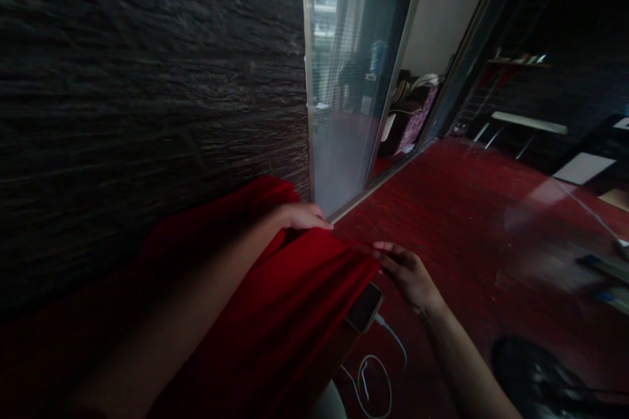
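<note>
A red cloth (289, 288) stretches across the lower middle of the head view, its near part falling into shadow. My left hand (305, 217) is closed on the cloth's far edge, close to the dark wall. At the cloth's right corner, my right hand (400, 267) pinches the fabric between thumb and fingers. Just below that corner lies a phone (364, 306), partly covered by the cloth, with a white cable (393, 334) plugged into it. What supports the cloth is mostly hidden.
A dark textured wall (147, 78) rises on the left, beside a glass sliding door (344, 78). Red floor (442, 196) spreads to the right. A white-topped bench (529, 122) stands at the back, and a black round base (535, 366) sits at lower right.
</note>
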Demonstrator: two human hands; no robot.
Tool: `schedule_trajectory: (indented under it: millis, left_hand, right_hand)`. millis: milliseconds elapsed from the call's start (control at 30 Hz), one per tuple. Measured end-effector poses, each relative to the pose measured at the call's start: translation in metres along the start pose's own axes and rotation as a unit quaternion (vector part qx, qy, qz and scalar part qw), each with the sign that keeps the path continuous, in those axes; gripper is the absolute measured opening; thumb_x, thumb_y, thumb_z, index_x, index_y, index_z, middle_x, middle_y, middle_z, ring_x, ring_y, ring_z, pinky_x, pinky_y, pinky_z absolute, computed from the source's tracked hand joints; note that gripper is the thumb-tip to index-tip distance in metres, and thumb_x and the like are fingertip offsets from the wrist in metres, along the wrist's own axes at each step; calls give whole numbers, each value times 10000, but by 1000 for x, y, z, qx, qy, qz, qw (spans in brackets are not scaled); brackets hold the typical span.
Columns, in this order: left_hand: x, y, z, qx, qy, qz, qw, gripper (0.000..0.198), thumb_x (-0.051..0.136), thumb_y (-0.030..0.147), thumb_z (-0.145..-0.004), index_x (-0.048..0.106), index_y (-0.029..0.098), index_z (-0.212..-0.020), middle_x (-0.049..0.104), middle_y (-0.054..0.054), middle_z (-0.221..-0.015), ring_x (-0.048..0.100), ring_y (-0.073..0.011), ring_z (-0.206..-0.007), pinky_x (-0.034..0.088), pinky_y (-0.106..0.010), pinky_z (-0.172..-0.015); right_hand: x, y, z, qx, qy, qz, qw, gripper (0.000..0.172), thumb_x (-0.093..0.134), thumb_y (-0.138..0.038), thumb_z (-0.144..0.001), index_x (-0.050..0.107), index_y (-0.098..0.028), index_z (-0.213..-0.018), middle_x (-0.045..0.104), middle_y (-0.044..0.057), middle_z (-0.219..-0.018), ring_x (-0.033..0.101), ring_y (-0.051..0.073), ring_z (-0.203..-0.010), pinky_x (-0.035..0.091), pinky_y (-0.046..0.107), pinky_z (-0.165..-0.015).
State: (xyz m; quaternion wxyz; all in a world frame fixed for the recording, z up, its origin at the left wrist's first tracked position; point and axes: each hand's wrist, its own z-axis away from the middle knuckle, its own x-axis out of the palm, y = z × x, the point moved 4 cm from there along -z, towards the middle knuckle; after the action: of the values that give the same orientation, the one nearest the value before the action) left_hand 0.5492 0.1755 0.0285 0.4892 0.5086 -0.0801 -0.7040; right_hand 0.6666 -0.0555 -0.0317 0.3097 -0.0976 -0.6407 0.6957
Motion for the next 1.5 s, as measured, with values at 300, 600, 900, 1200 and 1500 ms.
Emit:
schedule_trajectory:
  millis: [300, 600, 900, 1200, 1500]
  left_hand:
    - [-5, -6, -22, 45, -52, 390, 918, 324, 828, 145, -627, 719, 118, -931, 747, -72, -896, 667, -151, -831, 476, -302, -879]
    - [-3, -26, -14, -43, -40, 325, 944, 433, 837, 211, -664, 682, 136, -1062, 724, -43, -797, 641, -134, -675, 463, -247, -660]
    - [-6, -30, -13, -4, -4, 348, 937, 554, 860, 195, -602, 657, 128, -1112, 728, -54, -803, 673, -171, -732, 504, -278, -740]
    - [-23, -38, -1, 13, 25, 428, 903, 520, 845, 145, -654, 659, 146, -1139, 747, -73, -919, 689, -154, -801, 524, -281, -804]
    - [-18, -38, -2, 41, 0, 439, 897, 533, 862, 172, -653, 657, 135, -1144, 746, -80, -915, 687, -146, -782, 515, -261, -767]
  right_hand:
    - [6, -24, -10, -70, 17, 61, 996, 381, 823, -420, -739, 716, -178, -1013, 704, 37, -912, 619, 126, -811, 499, 230, -750]
    - [-9, -3, -21, -68, 76, 136, 985, 445, 793, -498, -727, 698, -150, -987, 710, 65, -886, 636, 160, -773, 522, 276, -710]
    - [7, -22, 54, -256, 53, 386, 885, 162, 577, -282, -954, 604, -245, -1109, 665, 40, -1079, 628, 169, -1026, 504, 285, -840]
    - [41, -21, 71, -324, -104, 486, 805, 180, 526, -223, -968, 572, -235, -1142, 614, 84, -1197, 552, 221, -1140, 469, 385, -939]
    - [22, -32, 31, -186, 30, 408, 893, 252, 514, -437, -976, 614, -219, -1052, 700, 78, -1021, 674, 202, -920, 513, 303, -786]
